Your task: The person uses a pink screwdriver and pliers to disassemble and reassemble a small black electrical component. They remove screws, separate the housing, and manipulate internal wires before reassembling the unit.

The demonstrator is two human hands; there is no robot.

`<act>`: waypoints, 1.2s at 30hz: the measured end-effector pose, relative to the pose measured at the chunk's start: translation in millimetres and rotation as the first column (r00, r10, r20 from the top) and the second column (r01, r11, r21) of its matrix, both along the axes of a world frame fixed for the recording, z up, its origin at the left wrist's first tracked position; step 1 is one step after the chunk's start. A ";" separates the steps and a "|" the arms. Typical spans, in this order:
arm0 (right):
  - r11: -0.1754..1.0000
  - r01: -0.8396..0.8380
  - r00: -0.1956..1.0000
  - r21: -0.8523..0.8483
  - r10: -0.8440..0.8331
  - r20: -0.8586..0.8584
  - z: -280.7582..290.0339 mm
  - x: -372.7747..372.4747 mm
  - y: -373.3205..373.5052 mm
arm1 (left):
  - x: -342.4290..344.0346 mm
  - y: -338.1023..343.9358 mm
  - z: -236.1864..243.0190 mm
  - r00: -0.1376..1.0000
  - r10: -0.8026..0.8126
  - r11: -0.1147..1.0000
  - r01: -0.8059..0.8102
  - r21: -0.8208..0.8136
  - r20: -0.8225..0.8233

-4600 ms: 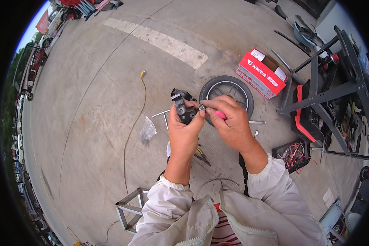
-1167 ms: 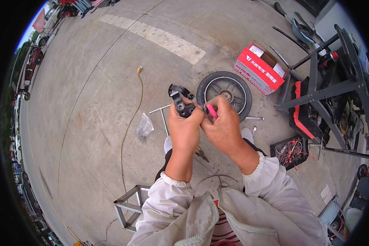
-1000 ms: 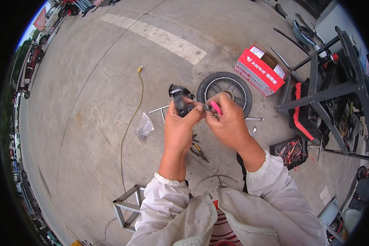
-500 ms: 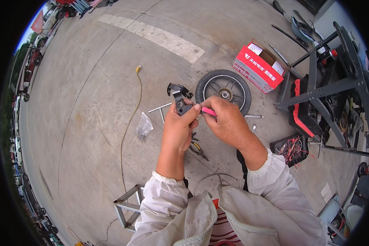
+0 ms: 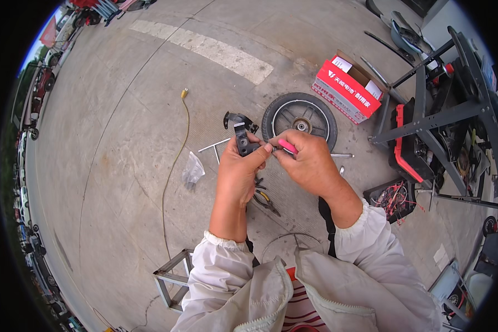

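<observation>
Holding a black part point(image 5: 242, 139) up over the floor point(image 5: 122, 138), left hand point(image 5: 239, 172) wrapped round its lower end, thumb laid along the near side, fingers curled in behind. Curved upper piece juts out past the grip, toward upper left; joint with the rest not readable. Right hand point(image 5: 307, 161) closed to a pinch, thumb and forefinger on a pink-handled tool point(image 5: 286, 146), at the part's right edge. Tool's tip lost among the fingertips; cannot tell exactly what it touches. Both thumbs near each other, little gap between the hands.

Wheel point(image 5: 301, 125) lies flat just beyond; right hand overlaps its lower edge in view. Red box point(image 5: 346, 91) near the tire's upper right, top open, long side angled. Dark metal rack point(image 5: 448, 123) bounds the right, a bin point(image 5: 372, 195) of red wires by its foot.

Left side roomier: concrete runs wide past the yellow-plugged cord point(image 5: 186, 126) as far as the parked vehicles point(image 5: 37, 105) at the rim. Between cord and left hand, a plastic bag point(image 5: 193, 170) and a T-shaped bar point(image 5: 214, 145). Pliers point(image 5: 266, 203) below the hands, between the forearms. Square metal frame point(image 5: 161, 275) close by the left sleeve point(image 5: 224, 274), edges showing.
</observation>
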State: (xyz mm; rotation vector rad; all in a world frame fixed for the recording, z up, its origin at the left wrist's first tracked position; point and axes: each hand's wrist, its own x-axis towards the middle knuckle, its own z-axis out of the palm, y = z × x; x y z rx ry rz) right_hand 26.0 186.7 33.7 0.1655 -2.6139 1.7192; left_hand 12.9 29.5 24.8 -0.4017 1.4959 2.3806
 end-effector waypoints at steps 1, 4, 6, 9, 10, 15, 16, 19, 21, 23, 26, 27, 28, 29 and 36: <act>1.000 -0.002 1.000 0.014 0.003 -0.009 0.5 -0.2 0.5 | 0.2 -0.8 -0.8 1.000 -0.020 0.999 0.019 -0.027 -0.021; 0.999 -0.015 1.000 0.044 0.016 -0.015 3.2 0.1 1.6 | 1.3 -6.7 -5.7 0.993 -0.094 0.993 0.088 -0.079 -0.072; 0.998 -0.034 0.999 0.050 0.034 0.008 8.6 -0.1 2.6 | -1.3 -12.0 -7.0 0.983 -0.157 0.986 0.151 -0.072 -0.097; 0.996 -0.071 0.997 0.047 0.071 -0.004 9.9 1.7 5.1 | -1.6 -14.9 5.0 0.973 -0.221 0.974 0.216 -0.062 -0.073; 0.997 -0.069 0.997 0.018 0.068 0.029 11.9 2.4 5.6 | -1.2 -15.0 5.7 0.968 -0.231 0.972 0.225 -0.072 -0.094; 0.996 -0.018 0.997 -0.090 0.025 0.072 12.7 6.1 8.7 | 3.6 -12.0 4.2 0.941 -0.239 0.971 0.232 -0.058 -0.238; 0.996 -0.006 0.998 -0.093 0.012 0.063 12.6 6.4 7.7 | 4.1 -11.6 5.0 0.945 -0.215 0.976 0.213 -0.038 -0.247; 0.987 0.053 0.998 -0.152 -0.047 0.045 4.5 6.6 9.1 | 4.0 -4.9 3.2 0.949 -0.170 0.983 0.183 0.026 -0.266; 0.955 0.089 0.996 -0.284 -0.080 0.041 -4.1 3.2 7.3 | 5.5 -5.5 6.1 0.948 -0.155 0.984 0.173 0.042 -0.278; 0.794 0.126 0.976 -0.594 0.006 0.216 6.0 -3.1 24.8 | 7.0 -14.8 9.5 0.963 -0.112 0.978 0.150 0.143 -0.243; 0.543 0.165 0.945 -0.823 0.152 0.289 9.8 -2.3 24.2 | 6.3 -16.1 5.6 0.977 -0.070 0.961 0.121 0.248 -0.204; 0.447 0.196 0.928 -0.873 0.202 0.312 4.7 -1.6 22.4 | 5.4 -12.4 4.4 0.981 -0.054 0.953 0.106 0.285 -0.184; 0.345 0.231 0.910 -0.910 0.255 0.327 2.1 -1.4 20.4 | 4.5 -9.3 3.4 0.986 -0.040 0.942 0.091 0.322 -0.163; 0.297 0.247 0.898 -0.922 0.286 0.333 3.0 -1.5 15.4 | 4.7 -6.8 2.0 0.987 -0.035 0.944 0.085 0.318 -0.159; 0.709 0.141 0.933 -0.691 0.138 0.331 7.3 4.0 -5.7 | 6.9 -2.5 -9.6 0.995 -0.011 0.962 0.039 0.272 -0.101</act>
